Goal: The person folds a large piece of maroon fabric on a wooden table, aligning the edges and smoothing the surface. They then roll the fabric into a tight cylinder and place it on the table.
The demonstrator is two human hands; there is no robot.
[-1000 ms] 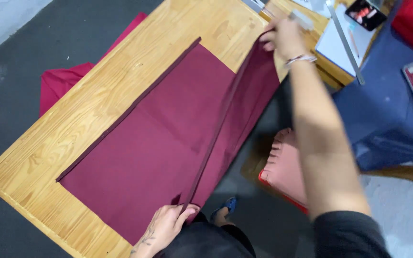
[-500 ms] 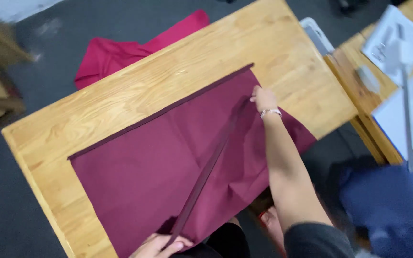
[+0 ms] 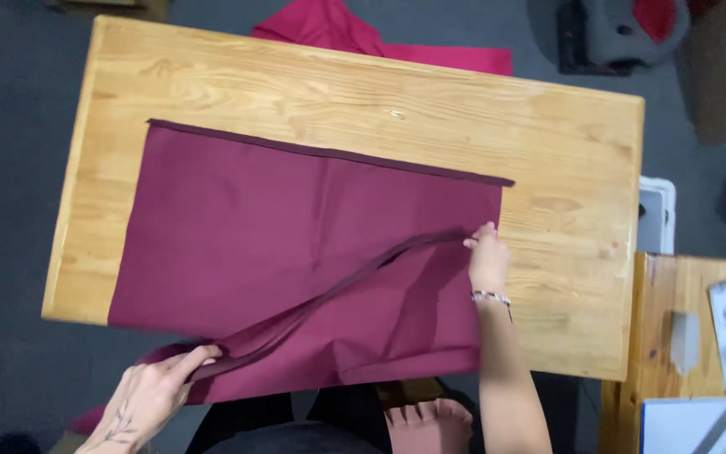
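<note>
Maroon woven cloth (image 3: 296, 252) lies spread flat across the pale wooden surface (image 3: 565, 143), its near edge spilling over the front rim, where part of it drops out of sight. A brighter red fabric (image 3: 363, 38) shows only as a strip behind the far edge, the rest hidden. The left hand (image 3: 157, 391) sits low by the front rim, fingers closed around the bunched end of a folded hem, its forearm cut off by the frame. The right hand (image 3: 487, 261) reaches forward with the arm nearly straight, fingertips pinching the other end of the hem, lifted slightly off the cloth.
</note>
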